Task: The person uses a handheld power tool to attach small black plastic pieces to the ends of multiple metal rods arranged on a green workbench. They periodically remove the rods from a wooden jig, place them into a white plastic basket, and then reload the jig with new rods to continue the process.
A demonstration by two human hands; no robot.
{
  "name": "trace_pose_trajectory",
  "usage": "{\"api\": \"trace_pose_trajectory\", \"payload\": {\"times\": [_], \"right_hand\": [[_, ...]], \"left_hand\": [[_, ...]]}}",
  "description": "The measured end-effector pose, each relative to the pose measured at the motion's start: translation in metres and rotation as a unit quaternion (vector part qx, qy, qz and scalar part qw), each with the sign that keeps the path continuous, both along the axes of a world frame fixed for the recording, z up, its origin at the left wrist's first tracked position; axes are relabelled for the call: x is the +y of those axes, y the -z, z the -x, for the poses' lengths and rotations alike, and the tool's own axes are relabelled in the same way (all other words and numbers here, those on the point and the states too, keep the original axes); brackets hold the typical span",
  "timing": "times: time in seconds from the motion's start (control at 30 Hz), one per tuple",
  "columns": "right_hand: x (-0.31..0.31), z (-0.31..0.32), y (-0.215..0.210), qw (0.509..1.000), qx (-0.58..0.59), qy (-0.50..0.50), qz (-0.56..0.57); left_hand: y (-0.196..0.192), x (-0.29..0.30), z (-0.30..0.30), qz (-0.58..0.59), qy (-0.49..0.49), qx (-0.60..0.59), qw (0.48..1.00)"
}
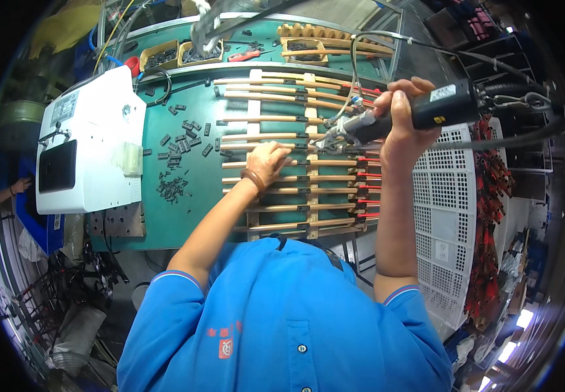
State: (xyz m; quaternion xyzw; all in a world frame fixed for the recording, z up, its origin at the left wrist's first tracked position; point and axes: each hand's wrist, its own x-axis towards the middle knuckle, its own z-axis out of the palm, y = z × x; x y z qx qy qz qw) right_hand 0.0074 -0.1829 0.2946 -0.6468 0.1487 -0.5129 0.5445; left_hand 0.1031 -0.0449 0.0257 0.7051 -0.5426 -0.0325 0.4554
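My right hand (402, 121) is wrapped around a black power screwdriver (447, 106) with a cable at its rear. Its metal nose (338, 136) points left and reaches a black fitting on one of the wooden rods. My left hand (267, 163) is closed over a wooden rod (238, 166) near the middle of the row, fingers pressed on it just left of the screwdriver's nose. Several such rods lie side by side across a slotted wooden rack (254, 108). Small black fittings sit along them, and their right ends are red and black.
Loose black fittings (181, 145) and a pile of screws (174, 189) lie on the green table (158, 228) left of the rack. A white machine (93, 144) stands farther left. Parts boxes (200, 55) and a red-handled screwdriver (243, 57) are behind. A white perforated crate (444, 209) stands right.
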Motion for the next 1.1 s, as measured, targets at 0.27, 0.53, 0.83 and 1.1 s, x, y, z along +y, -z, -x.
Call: {"api": "trace_pose_trajectory", "payload": {"times": [0.27,0.53,0.83,1.1], "right_hand": [[-0.007,-0.012,0.048,0.998,-0.032,0.022,-0.047],[-0.009,0.0,0.101,0.993,0.032,0.108,0.026],[-0.017,0.012,0.115,0.7,0.211,0.315,0.605],[-0.021,0.016,0.125,0.666,0.206,0.304,0.65]], "left_hand": [[0.001,-0.04,0.002,-0.071,-0.006,-0.046,0.996],[0.0,-0.038,0.009,-0.089,-0.038,0.09,0.991],[-0.004,-0.038,0.007,-0.109,-0.06,0.036,0.992],[0.02,-0.041,0.004,-0.068,-0.029,0.083,0.994]]}}
